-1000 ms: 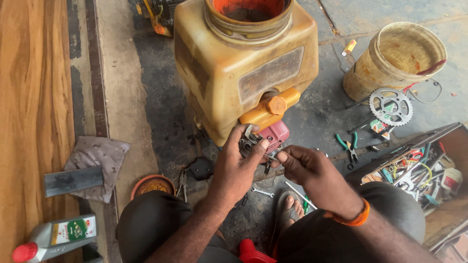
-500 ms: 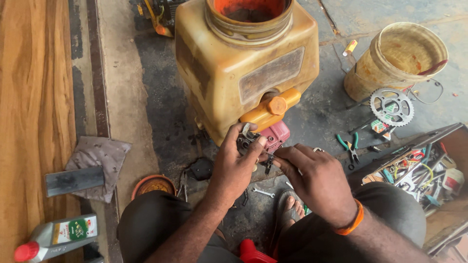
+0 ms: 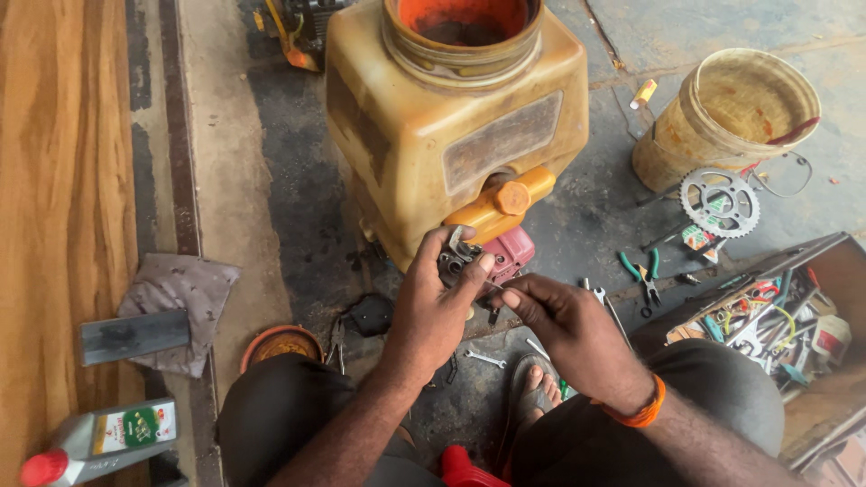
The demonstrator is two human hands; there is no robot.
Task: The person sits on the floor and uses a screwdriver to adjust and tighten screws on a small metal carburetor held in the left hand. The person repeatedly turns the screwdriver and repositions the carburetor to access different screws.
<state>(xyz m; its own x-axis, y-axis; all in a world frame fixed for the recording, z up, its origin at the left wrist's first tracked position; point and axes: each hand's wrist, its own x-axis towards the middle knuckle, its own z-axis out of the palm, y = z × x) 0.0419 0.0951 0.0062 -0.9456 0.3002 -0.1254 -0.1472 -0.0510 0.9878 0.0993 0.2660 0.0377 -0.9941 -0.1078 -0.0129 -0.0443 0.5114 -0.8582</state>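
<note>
My left hand (image 3: 437,311) grips a small grey metal engine part (image 3: 456,257), like a carburetor, held up in front of a big dirty yellow tank (image 3: 451,126). My right hand (image 3: 564,325) pinches a thin tool or pin whose tip touches that part; the tool itself is mostly hidden by the fingers. A reddish engine piece (image 3: 510,252) and the tank's orange cap and outlet (image 3: 505,203) sit just behind the hands. An orange band circles my right wrist.
An open toolbox (image 3: 767,316) with mixed tools lies at the right, a sprocket (image 3: 719,201), green-handled pliers (image 3: 642,271) and a dirty bucket (image 3: 731,117) beyond it. A wrench (image 3: 485,359), small orange bowl (image 3: 280,343), grey cloth (image 3: 176,302) and oil bottle (image 3: 99,437) lie left.
My right hand has shifted slightly left, closing in on the metal part held by my left hand. The left hand keeps its grip in about the same place.
</note>
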